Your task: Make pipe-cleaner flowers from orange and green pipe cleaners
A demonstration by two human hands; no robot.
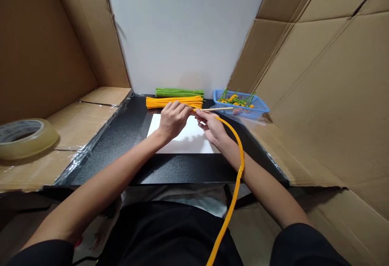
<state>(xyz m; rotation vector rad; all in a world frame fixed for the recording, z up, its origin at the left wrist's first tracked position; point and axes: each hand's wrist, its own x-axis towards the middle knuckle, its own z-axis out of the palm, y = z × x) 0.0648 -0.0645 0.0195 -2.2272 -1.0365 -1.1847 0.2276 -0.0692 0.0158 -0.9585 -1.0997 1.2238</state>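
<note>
Above a white sheet (pixel 182 142), my left hand (pixel 174 119) and my right hand (pixel 212 126) meet with fingers closed. A thin wooden stick (pixel 220 109) runs rightward from between the fingertips. My left hand grips its near end, where a bit of orange shows; the fingers hide most of that spot. My right hand pinches a long orange pipe cleaner (pixel 234 201), which arcs over the right forearm and hangs past the table edge. A joint or knot shows partway along it. Just behind my left hand lies a bundle of orange pipe cleaners (pixel 170 103).
Behind the orange bundle lie green pipe cleaners (pixel 179 92). A blue basket (pixel 259 110) at the back right holds small orange and green pieces. A clear tape roll (pixel 45 138) rests on cardboard at left. Cardboard walls (pixel 334 75) flank the black table (pixel 118 148).
</note>
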